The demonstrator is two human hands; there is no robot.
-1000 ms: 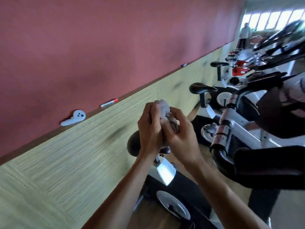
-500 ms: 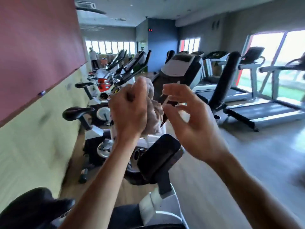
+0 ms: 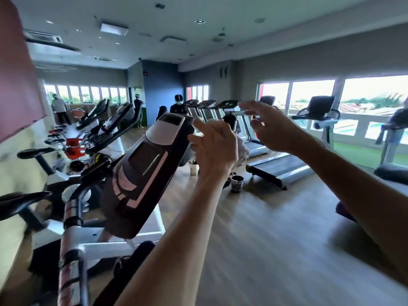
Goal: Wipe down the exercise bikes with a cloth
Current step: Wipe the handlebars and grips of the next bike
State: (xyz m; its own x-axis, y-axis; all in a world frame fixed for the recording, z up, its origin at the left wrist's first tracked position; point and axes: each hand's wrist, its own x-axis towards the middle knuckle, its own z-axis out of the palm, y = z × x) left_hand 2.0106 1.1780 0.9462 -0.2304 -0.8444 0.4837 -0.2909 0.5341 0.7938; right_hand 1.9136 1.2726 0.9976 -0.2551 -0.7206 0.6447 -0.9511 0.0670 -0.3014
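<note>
The cloth (image 3: 239, 149) is bunched in my left hand (image 3: 215, 149), my fingers (image 3: 202, 129) curled round it while the forefinger sticks up; pale folds spill out on the side away from the bike console (image 3: 150, 171). That hand is just beside the console's top edge, whether touching I cannot tell. My right hand (image 3: 272, 127) hangs apart from the cloth, its fingers spread loose and holding nothing. Below the console runs the taped handlebar (image 3: 71, 252). Beyond the console more bikes (image 3: 99, 127) line the wall; on the floor past my left wrist a cup (image 3: 237, 183) stands before the treadmills (image 3: 276, 166).
</note>
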